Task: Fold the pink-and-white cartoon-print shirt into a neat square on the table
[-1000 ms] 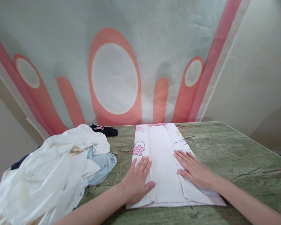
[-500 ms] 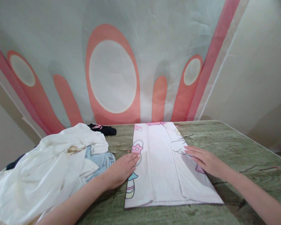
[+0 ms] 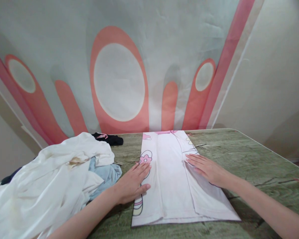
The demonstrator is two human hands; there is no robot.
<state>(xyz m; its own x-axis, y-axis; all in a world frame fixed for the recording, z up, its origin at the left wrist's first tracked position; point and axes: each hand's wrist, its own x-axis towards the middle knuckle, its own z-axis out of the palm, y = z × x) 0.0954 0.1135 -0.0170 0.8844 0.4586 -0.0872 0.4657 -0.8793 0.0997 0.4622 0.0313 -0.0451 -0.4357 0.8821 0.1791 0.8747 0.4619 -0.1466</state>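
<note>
A white garment with pink flower prints (image 3: 173,172) lies folded into a long strip on the green wood-grain table (image 3: 259,166). My left hand (image 3: 132,183) lies flat and open on the strip's left edge, fingers pointing away from me. Resting flat and open on the right folded flap is my right hand (image 3: 206,169). Neither hand holds anything.
A heap of white and light blue clothes (image 3: 52,179) covers the table's left side. A small black piece with pink trim (image 3: 108,138) lies at the back. Behind the table hangs a grey backdrop with pink shapes (image 3: 119,73).
Both hands slid outward from the middle of the garment to its side edges, then the right hand moved slightly back inward. The garment has stayed in place.
</note>
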